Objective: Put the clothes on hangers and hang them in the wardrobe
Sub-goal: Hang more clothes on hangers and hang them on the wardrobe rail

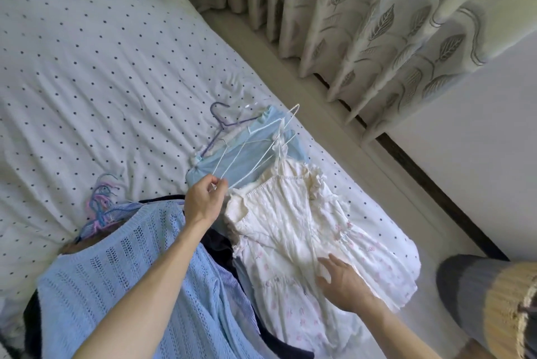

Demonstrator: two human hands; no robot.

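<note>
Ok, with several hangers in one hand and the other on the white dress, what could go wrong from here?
The left hand pinches several white wire hangers at once; pulling one free may drag the rest along. The white dress has thin straps lying among those wires, so they could snag. The dress also lies by the edge of the bed under the open right hand and might slide off.
</note>
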